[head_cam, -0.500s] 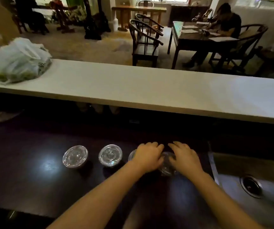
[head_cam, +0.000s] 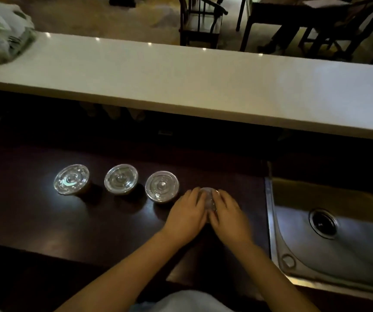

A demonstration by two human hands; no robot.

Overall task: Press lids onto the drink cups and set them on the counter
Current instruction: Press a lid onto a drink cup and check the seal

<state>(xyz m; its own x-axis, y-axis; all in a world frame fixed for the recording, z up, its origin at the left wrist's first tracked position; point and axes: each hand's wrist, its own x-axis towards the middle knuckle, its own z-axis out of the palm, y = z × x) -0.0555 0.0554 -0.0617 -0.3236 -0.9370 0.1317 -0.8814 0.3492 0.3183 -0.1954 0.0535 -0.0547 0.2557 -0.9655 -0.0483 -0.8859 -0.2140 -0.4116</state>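
Both hands press on the 4th cup's lid

The left hand (head_cam: pixel 189 213) and right hand (head_cam: pixel 228 213) lie side by side, clamped over the clear lid (head_cam: pixel 208 197) of a cup at the right end of a row on the dark table (head_cam: pixel 34 221). 3 lidded cups (head_cam: pixel 120 179) stand to its left; a steel sink (head_cam: pixel 349 251) is on the right.

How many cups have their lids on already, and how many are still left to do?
Three lidded cups stand in a row on the dark worktop; those look done. A fourth cup is in hand: the left hand and right hand press on its lid. No other open cups show. None stands on the white counter yet, if that is where they go.
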